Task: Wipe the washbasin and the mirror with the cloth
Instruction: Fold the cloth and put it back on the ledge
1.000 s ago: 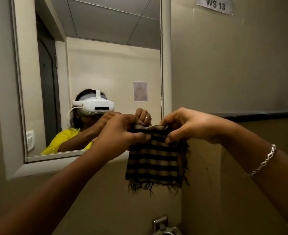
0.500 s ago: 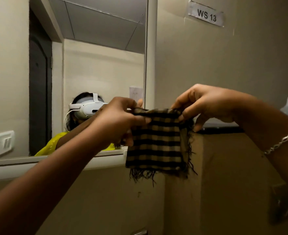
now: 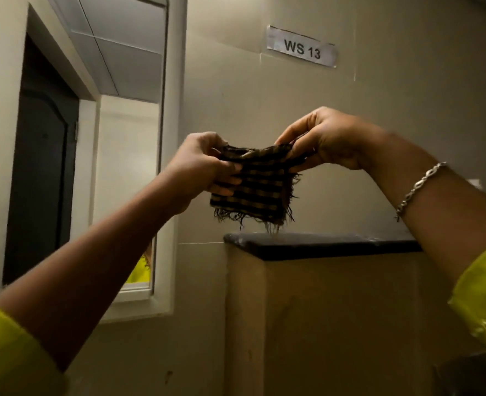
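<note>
A small folded cloth [image 3: 257,185], checked black and tan with frayed edges, hangs in front of the wall at chest height. My left hand [image 3: 199,167] grips its left side, thumb on the front. My right hand [image 3: 324,138] pinches its top right corner. The mirror [image 3: 116,138] in a white frame fills the left of the view, and my left forearm crosses its lower part. The washbasin is out of view.
A black stone ledge [image 3: 322,244] tops a beige boxed-in wall section just below the cloth. A paper label reading WS 13 [image 3: 302,50] is stuck on the wall above. The mirror reflects a dark door [image 3: 40,181] and ceiling panels.
The view has swung right and upward, so the mirror has slid left and the reflected headset is gone. Both hands have kept hold of the cloth and raised it above the ledge.
</note>
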{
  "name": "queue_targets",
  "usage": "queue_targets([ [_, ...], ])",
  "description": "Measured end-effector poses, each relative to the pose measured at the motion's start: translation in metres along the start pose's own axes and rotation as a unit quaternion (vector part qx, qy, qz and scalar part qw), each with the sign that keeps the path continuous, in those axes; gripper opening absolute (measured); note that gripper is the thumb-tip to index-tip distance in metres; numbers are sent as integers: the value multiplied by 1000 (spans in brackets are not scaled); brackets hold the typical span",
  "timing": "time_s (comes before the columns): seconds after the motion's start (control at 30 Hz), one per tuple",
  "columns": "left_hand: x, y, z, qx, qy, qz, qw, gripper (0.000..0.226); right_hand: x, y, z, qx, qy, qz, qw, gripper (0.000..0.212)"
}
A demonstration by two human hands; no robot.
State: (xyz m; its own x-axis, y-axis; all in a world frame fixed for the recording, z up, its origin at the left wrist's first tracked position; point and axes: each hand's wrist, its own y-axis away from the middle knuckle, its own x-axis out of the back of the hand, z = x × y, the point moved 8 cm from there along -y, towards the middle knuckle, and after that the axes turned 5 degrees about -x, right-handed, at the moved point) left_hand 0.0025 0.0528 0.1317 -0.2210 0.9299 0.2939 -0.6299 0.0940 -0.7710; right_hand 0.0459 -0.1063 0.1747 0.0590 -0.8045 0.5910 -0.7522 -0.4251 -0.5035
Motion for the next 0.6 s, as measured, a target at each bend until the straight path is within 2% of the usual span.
queue_targets([
  [0.1,-13,-20,-13,-27,-35,7,999,19,11,-17,16,43,22,33,998,26],
  [0.2,-30,-33,-29,-61,-117,11,991,20,12,-28,40,86,45,78,992,24],
  [0.3,-49,-36,-54,-48,-158,-6,986,18,3,-31,74,103,75,100,987,26],
  [0.47,-72,-27,-83,-42,-201,-53,977,21,-10,-24,124,70,85,49,993,31],
  [0.6,-75,-24,-77,-70,-239,-50,967,29,-7,-10,131,63,55,18,996,28],
])
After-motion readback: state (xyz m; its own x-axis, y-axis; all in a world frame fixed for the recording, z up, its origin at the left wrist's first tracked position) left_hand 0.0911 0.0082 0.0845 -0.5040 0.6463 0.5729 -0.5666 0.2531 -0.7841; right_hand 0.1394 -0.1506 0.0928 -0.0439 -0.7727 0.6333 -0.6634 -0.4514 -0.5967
